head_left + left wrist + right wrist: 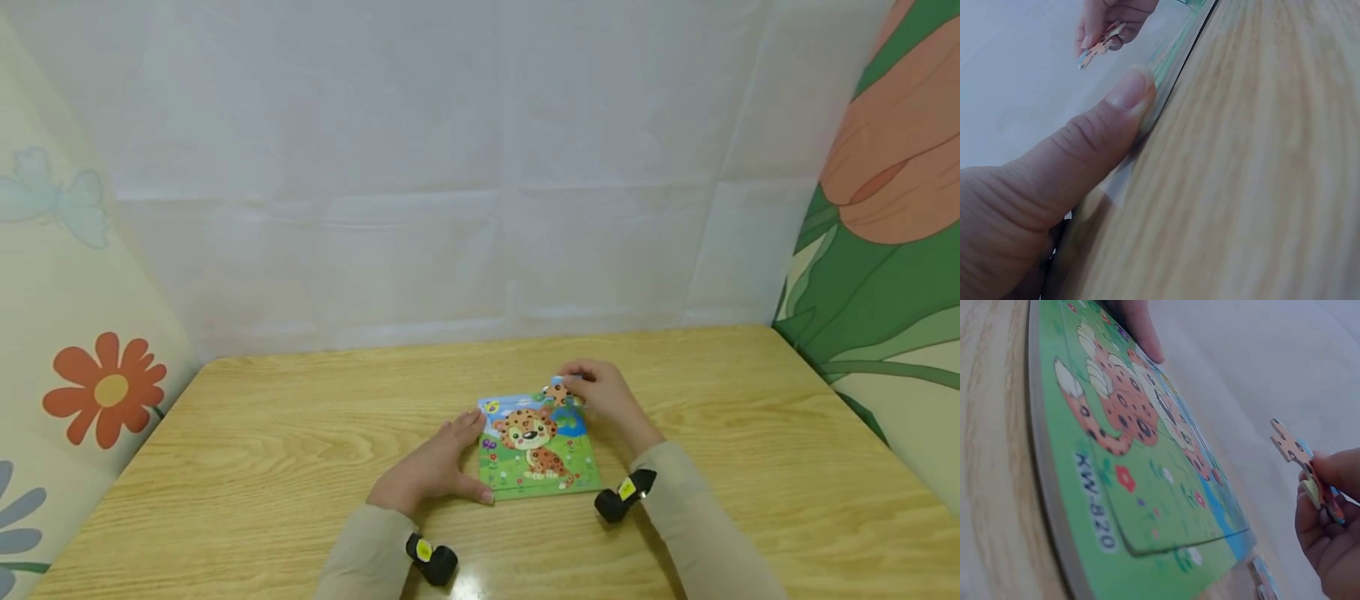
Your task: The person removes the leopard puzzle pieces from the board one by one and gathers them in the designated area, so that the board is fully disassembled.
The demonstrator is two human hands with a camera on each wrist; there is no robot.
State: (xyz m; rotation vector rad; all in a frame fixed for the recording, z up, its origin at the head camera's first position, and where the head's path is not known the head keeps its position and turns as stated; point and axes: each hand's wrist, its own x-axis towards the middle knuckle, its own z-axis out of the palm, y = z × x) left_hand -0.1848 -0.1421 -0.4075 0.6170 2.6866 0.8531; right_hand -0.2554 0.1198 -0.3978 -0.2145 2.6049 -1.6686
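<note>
A jigsaw puzzle board [517, 486] with a cartoon leopard on green grass lies flat on the wooden table. At its left side, my left hand [442, 467] steadies it, fingers along the upper left edge. The straight left thumb [1104, 119] presses the board's near left corner. Over the far right corner, my right hand [603, 396] pinches a spotted jigsaw piece [1307, 465] between thumb and fingers. That piece is raised above the board in the right wrist view. Behind the board's edge there, another small piece [1263, 579] is partly visible.
The wooden table [300, 433] extends around the board on all sides. A white cloth [420, 183] hangs behind its far edge. Panels painted with flowers stand left and right. Each wrist wears a black camera [435, 562].
</note>
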